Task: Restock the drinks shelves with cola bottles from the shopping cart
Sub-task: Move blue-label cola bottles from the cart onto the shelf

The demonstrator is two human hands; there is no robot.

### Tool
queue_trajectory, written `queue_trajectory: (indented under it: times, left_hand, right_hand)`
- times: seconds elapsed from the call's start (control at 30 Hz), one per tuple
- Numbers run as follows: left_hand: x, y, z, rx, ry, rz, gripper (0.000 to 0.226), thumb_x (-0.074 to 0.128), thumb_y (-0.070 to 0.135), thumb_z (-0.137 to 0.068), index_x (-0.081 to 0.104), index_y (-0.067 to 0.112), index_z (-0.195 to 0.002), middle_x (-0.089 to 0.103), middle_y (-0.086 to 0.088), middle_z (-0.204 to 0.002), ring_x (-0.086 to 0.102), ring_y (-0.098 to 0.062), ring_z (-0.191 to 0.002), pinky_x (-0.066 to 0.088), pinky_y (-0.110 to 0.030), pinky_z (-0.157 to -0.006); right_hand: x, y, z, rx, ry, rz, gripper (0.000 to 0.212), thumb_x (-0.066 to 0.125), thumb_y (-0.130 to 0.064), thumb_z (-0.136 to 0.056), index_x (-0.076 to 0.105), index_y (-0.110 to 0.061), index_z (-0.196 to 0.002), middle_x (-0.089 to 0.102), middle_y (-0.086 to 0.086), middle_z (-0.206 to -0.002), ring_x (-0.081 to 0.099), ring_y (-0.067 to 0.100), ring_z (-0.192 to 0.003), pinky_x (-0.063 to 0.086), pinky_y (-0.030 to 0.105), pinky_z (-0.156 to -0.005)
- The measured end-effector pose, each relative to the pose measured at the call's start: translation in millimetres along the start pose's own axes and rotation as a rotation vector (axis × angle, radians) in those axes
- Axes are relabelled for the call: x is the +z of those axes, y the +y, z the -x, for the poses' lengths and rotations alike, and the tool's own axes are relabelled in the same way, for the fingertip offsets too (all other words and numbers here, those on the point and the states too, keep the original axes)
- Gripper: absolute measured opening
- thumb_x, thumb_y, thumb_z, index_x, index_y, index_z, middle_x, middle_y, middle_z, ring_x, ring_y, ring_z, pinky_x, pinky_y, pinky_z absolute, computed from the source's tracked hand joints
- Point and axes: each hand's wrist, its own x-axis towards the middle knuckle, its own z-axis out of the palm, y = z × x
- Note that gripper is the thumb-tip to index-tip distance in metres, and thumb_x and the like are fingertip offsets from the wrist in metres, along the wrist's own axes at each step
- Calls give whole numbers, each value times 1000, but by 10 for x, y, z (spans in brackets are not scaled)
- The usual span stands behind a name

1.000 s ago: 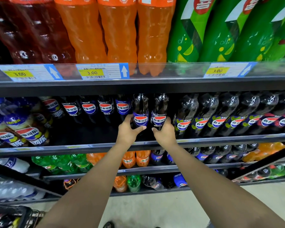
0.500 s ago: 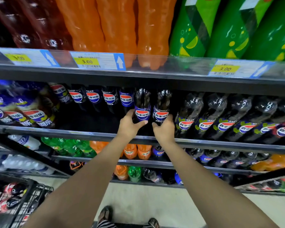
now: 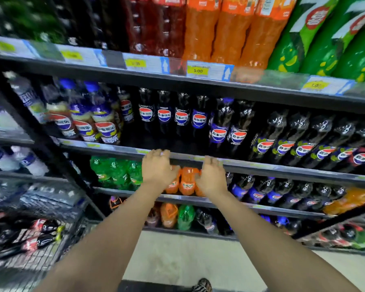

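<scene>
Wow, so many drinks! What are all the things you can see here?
big orange bottles: three, orange, top shelf
big green bottles: about three, green, top shelf, right
red bottles: blurred, dark red, top shelf, left of orange
price tags: several, blue and yellow, top shelf edge
cola bottles: long row, black, blue labels, middle shelf
small green bottles: a few, green, shelf below
small orange bottles: a few, orange, behind the hands
shopping cart: one, wire, lower left, dark bottles inside
left hand: one, empty, at middle shelf edge
right hand: one, empty, beside it
</scene>
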Motion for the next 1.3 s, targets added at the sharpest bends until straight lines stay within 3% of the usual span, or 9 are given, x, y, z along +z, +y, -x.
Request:
queue_trajectory:
  times: [0.27,0.43,0.6,0.9,1.03,1.17,1.3]
  left_hand:
    - [-532,-1949,1066,-223,-303,-254,78,51,68,-80,37,25,-144,38,-14,-146,28,-35,-138,21,-47,-113]
    - [-670,-2842,1700,-379,-353,-239,79,52,72,-73,41,29,-138,40,-13,-143,32,-35,-135,26,-48,-111]
    - [-581,-3433,1986,-556,-488,-176,92,47,74,-80,16,26,-152,20,-14,-158,14,-36,-146,13,-53,-117]
    - [-206,-4113,2292,-756,-660,-124,95,47,77,-79,14,26,-152,15,-16,-158,14,-39,-145,13,-55,-117]
    - [-167,-4544,2442,-838,-689,-135,96,48,77,-78,14,26,-153,18,-17,-157,20,-39,-143,17,-53,-116]
    - [-13,-4923,2544,-851,-727,-154,88,44,72,-84,14,24,-152,19,-18,-157,18,-37,-144,18,-51,-117]
    - [238,-5269,2582,-808,-848,-138,94,42,72,-86,1,20,-153,10,-21,-158,11,-39,-145,14,-50,-117]
  right_hand:
    - [767,-1741,895,-183,-283,208,64,56,-41,-88,34,-9,-139,41,18,-136,37,36,-127,37,41,-101]
    - [1243,-2523,1273,-216,-369,221,61,57,-48,-86,39,-12,-131,44,18,-133,40,36,-125,37,42,-99]
    - [1614,-3053,1384,-327,-452,249,64,53,-50,-88,35,-12,-136,39,18,-135,37,36,-125,36,44,-99]
    - [2510,-3734,1234,-559,-656,283,58,50,-36,-93,31,-8,-139,34,21,-143,33,36,-131,33,44,-106]
    - [2903,-4005,1272,-518,-713,242,64,49,-41,-92,24,-12,-144,31,19,-147,35,34,-131,41,50,-100]
    - [3272,-4066,1354,-441,-742,213,71,53,-42,-92,19,-10,-146,37,23,-141,42,34,-124,47,39,-91]
    - [3743,-4070,1491,-177,-811,227,67,56,-40,-92,26,-11,-144,46,21,-131,52,29,-112,47,32,-74]
